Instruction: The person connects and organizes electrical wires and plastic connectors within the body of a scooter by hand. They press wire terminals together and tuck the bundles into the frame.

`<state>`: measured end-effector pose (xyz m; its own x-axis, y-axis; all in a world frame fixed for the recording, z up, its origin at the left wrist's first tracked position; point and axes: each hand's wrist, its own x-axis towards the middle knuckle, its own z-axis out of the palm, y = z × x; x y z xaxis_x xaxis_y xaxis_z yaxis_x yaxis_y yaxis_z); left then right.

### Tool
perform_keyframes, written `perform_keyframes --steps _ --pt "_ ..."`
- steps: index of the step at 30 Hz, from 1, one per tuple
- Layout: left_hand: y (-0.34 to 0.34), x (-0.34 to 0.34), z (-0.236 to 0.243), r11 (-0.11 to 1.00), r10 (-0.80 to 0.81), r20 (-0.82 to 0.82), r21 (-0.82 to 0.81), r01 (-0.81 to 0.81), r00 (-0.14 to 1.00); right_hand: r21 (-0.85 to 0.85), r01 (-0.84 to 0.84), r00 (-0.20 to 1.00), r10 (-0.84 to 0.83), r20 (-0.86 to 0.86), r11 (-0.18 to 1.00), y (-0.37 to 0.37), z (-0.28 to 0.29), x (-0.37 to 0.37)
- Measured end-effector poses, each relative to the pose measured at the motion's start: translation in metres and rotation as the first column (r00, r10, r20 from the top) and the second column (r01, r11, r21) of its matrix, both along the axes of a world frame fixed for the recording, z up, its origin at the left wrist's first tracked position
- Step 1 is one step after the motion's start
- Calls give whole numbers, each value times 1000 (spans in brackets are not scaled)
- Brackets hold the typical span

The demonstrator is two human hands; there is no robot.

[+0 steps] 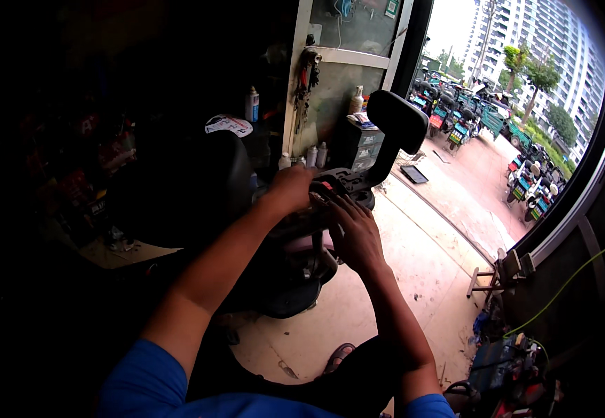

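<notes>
In front of me stands a dark scooter with a black seat (222, 171), a metal rear rack (351, 182) and a padded backrest (396, 118) rising from the rack. My left hand (293, 189) is closed at the rack's near left side, its fingertips mostly hidden in shadow; what they grip cannot be made out. My right hand (355, 233) lies with fingers stretched out over the scooter's tail, just below the rack. Between the two hands shows a small red part (327, 186). Below them hangs the black rear mudguard (288, 299).
A glazed door (337, 76) stands behind the scooter, with spray cans (316, 155) and stacked boxes (365, 150) beside it. Through the doorway, parked scooters (456, 115) line the pavement. At right are a small stool (494, 275) and a heap of parts (497, 369).
</notes>
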<state>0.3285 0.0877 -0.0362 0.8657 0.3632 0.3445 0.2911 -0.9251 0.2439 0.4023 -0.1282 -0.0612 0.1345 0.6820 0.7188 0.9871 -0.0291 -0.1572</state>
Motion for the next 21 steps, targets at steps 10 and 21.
perform_keyframes --steps 10,21 --pt "-117 -129 -46 403 61 500 -804 437 864 81 -551 131 183 -974 830 -41 -20 -76" --pt "-131 -172 -99 388 88 495 -817 428 865 -257 -384 576 12 -818 887 -31 -45 -122"
